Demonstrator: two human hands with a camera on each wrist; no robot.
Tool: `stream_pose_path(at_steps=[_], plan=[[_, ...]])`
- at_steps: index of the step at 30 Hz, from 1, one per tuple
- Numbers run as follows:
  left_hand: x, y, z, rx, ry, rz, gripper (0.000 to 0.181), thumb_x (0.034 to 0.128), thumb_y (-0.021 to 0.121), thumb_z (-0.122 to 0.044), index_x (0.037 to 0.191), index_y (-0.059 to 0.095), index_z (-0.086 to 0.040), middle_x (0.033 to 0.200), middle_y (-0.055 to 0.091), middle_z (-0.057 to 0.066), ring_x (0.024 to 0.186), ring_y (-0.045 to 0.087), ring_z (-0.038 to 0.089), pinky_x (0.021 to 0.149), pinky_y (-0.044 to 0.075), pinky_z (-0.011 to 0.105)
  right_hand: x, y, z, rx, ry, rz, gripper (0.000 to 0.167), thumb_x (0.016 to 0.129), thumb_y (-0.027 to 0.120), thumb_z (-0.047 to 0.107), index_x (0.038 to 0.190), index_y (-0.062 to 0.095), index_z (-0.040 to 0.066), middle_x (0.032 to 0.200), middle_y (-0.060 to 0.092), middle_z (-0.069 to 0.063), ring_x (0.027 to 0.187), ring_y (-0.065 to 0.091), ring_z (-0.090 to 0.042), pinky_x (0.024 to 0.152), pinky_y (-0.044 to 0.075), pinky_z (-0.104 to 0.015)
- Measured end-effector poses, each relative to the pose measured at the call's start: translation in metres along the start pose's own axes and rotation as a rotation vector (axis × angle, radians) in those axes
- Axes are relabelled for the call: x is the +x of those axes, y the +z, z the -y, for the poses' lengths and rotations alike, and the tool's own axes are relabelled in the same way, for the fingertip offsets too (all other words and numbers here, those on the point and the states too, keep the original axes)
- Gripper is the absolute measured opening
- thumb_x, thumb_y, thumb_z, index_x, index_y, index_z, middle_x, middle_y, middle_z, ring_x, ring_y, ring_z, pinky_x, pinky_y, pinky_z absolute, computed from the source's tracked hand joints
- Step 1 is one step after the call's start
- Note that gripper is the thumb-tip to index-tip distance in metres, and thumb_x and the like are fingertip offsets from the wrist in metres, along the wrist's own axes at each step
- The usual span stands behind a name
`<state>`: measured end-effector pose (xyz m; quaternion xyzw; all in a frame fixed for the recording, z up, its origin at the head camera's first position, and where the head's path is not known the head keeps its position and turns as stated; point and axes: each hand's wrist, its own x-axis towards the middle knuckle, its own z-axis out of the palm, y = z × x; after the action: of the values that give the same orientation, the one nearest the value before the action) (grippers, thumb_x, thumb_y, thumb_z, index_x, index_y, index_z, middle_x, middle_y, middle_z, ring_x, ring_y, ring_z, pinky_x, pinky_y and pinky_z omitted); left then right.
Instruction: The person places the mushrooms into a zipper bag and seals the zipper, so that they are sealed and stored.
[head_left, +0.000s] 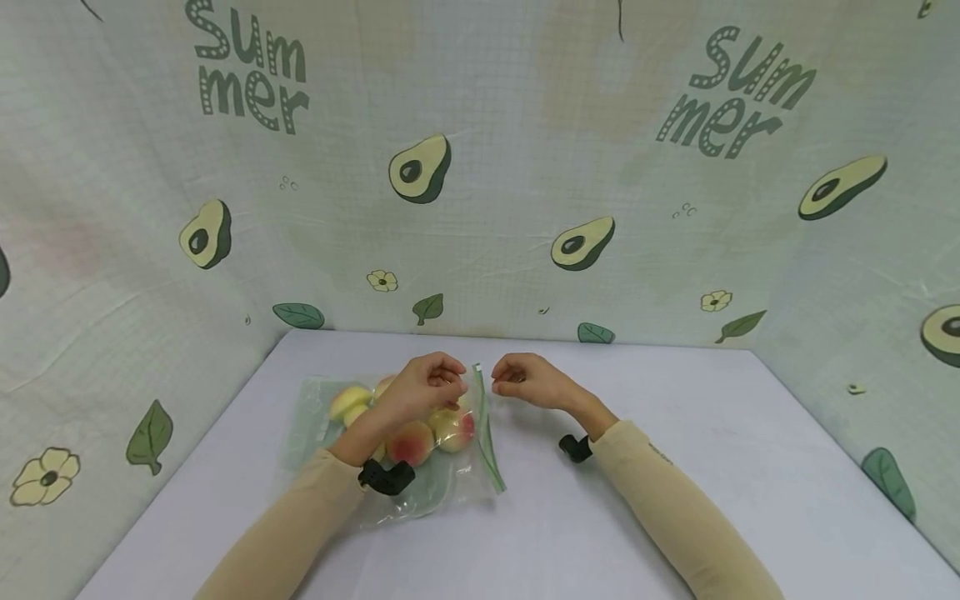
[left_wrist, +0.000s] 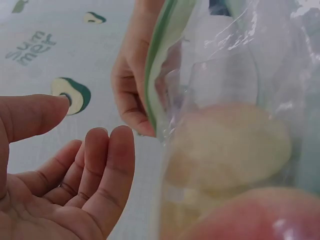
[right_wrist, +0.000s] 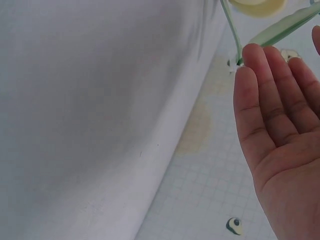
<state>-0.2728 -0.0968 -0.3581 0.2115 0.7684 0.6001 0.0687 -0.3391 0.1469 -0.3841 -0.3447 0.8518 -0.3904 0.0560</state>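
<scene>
A clear zip bag (head_left: pixel 431 490) lies on the table with several peaches (head_left: pixel 410 443) inside. Along its right side runs a green zip strip (head_left: pixel 487 433); in the right wrist view two green edges (right_wrist: pixel 284 28) spread apart from one corner. Above the bag, beside the strip, my left hand (head_left: pixel 424 388) hovers with thumb and loosely bent fingers apart, holding nothing. My right hand (head_left: pixel 536 381) is just right of the strip's far end, its fingers (right_wrist: pixel 272 95) nearly straight and nothing in its grasp. Whether its fingertips touch the strip I cannot tell.
A white cloth covers the table (head_left: pixel 600 517). Behind and at both sides hangs a pale curtain (head_left: pixel 495 192) printed with avocados, leaves and lettering. Black wrist mounts (head_left: pixel 387 477) sit under both sleeves, the left one over the bag.
</scene>
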Motion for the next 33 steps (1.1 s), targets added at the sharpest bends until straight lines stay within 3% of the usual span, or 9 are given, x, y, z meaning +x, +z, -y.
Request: stream_pose_path(at_steps=[6,13,19,26,33], plan=[[0.008,-0.011,-0.004,0.125,0.053,0.018,0.028,0.0886,0.067,-0.013,0.111,0.058,0.002,0.094,0.062,0.012,0.082,0.062,0.034,0.075,0.055,0.044,0.004,-0.002,-0.002,-0.01,0.001,-0.02,0.026,0.09,0.067,0.022,0.106,0.063,0.002,0.093,0.065,0.001,0.087,0.061,-0.014,0.077,0.05,-0.033],[0.024,-0.023,-0.006,0.307,0.087,0.048,0.024,0.0875,0.068,-0.013,0.108,0.06,-0.002,0.094,0.063,0.008,0.078,0.061,0.02,0.068,0.051,0.03,0.006,-0.001,-0.004,-0.004,0.018,-0.027,0.027,0.09,0.067,0.022,0.107,0.064,0.002,0.092,0.065,0.001,0.086,0.062,-0.014,0.077,0.05,-0.033],[0.04,-0.028,-0.007,0.398,0.081,0.093,0.023,0.0865,0.069,-0.013,0.106,0.06,-0.005,0.094,0.061,0.006,0.083,0.059,0.018,0.075,0.05,0.029,0.008,0.0,-0.004,-0.008,0.012,-0.031,0.024,0.09,0.066,0.021,0.105,0.063,0.003,0.091,0.064,0.0,0.084,0.061,-0.015,0.074,0.05,-0.032],[0.065,-0.035,-0.001,0.464,0.122,0.174,0.025,0.0856,0.07,-0.008,0.107,0.058,-0.003,0.093,0.06,0.008,0.087,0.06,0.019,0.079,0.051,0.03,0.012,-0.001,-0.006,-0.014,0.051,-0.04,0.028,0.09,0.065,0.022,0.109,0.063,0.001,0.093,0.064,-0.002,0.085,0.06,-0.017,0.072,0.05,-0.033],[0.084,-0.04,0.004,0.54,0.063,0.203,0.028,0.0839,0.072,-0.007,0.108,0.058,-0.002,0.093,0.06,0.008,0.087,0.059,0.019,0.076,0.05,0.029,0.019,0.001,-0.008,0.011,0.073,-0.044,0.025,0.091,0.064,0.02,0.109,0.063,0.003,0.096,0.064,-0.003,0.084,0.061,-0.016,0.072,0.05,-0.032]])
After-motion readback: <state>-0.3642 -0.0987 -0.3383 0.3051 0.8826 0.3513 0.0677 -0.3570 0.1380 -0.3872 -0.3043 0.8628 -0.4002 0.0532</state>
